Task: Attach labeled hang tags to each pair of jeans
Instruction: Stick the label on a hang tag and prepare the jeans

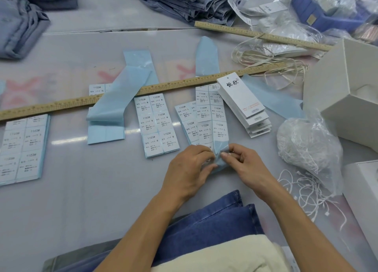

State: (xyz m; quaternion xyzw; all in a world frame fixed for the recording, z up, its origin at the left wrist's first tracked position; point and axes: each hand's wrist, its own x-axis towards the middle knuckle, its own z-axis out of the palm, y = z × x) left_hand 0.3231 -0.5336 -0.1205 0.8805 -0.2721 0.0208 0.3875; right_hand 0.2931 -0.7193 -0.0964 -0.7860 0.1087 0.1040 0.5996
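Head view, work table (86, 190), pale grey, glossy.

Item 1: left hand (189, 170), fingers curled, gripping the near end of a label sheet (212, 120) marked 1103# size L; what the fingertips hold exactly is hidden by the hand itself.

Item 2: right hand (243, 165), thumb and forefinger pinching the blue backing at the same near end, where the backing curls up off the sheet. Both hands meet at this point, almost touching.

Item 3: stack of hang tags (243, 104), white card with black brush lettering, fanned, lying just right of the L sheet, its top end resting on the long ruler (122, 95).

Item 4: M label sheet (156, 124), 2 columns, 3 rows, flat on the table left of the L sheets.

Item 5: further label sheets (22, 149) at far left, print blurred.

Item 6: spent blue backing strips (120, 95), folded, draped over the ruler.

Item 7: bag of white strings (308, 147), clear plastic, right of the hands, loose strings spilling out toward the near edge.

Item 8: white box (343, 91), open, far right.

Item 9: folded jeans (190, 3), pale denim, stacked at the far edge; a darker pair (216, 222) lies at the near edge between the forearms.
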